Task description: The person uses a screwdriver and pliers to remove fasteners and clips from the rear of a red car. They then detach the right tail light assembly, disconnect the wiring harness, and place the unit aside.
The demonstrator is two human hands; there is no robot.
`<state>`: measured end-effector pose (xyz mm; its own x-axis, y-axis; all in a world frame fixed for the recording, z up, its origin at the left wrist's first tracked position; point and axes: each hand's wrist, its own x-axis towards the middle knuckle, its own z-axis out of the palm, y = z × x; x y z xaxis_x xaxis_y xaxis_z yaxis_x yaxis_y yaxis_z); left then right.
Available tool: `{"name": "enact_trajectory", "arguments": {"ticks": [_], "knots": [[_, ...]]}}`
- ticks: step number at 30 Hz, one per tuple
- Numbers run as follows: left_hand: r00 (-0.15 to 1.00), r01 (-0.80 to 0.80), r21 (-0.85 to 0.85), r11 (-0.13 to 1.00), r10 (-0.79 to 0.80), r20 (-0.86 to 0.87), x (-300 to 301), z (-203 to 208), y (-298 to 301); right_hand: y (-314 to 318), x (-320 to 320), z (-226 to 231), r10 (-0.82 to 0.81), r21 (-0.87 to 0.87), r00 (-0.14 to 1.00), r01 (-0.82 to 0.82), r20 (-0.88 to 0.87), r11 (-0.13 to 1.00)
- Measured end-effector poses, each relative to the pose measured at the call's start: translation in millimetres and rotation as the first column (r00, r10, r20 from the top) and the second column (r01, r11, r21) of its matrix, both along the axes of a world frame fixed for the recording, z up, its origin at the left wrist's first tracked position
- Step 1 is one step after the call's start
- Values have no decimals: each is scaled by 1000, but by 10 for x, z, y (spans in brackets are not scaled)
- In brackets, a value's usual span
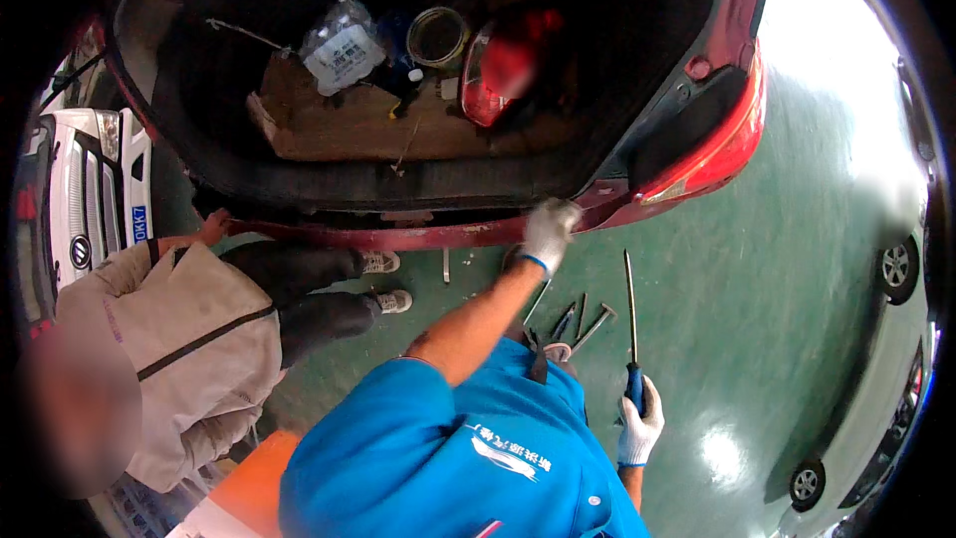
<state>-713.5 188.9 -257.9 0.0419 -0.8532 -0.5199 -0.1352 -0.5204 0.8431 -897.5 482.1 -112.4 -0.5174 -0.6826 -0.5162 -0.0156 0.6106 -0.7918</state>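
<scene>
At the rear bumper [448, 237] of a red car [742, 0]
Another person's hand [212, 227] is at the bumper's left end; the gloved left hand [550, 231] is farther right, its grip unclear; the gloved right hand [641, 420] holds a blue-handled screwdriver [634, 381].

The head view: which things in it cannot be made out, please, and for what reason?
Head view: left hand at the red bumper; blur hides how its fingers stand.
Head view: screwdriver handle; right hand covers part of it.
Head view: red lamp in the trunk; blur covers part of it.
Head view: pale car; dark fisheye rim cuts it off.
</scene>
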Motion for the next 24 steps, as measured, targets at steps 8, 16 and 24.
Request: {"name": "enact_trajectory", "arguments": {"ticks": [8, 16, 24], "knots": [[443, 514, -54, 856, -212, 871, 985, -769, -1510, 308, -53, -224, -99, 206, 995, 100, -17, 973], [475, 501, 129, 855, -397, 786, 447, -2331, -2080, 226, 14, -147, -108, 328, 993, 120, -55, 937], [908, 55, -230, 972, 48, 417, 1059, -1053, -1488, -46, 43, 70, -189, 320, 970, 131, 154, 938]]}}
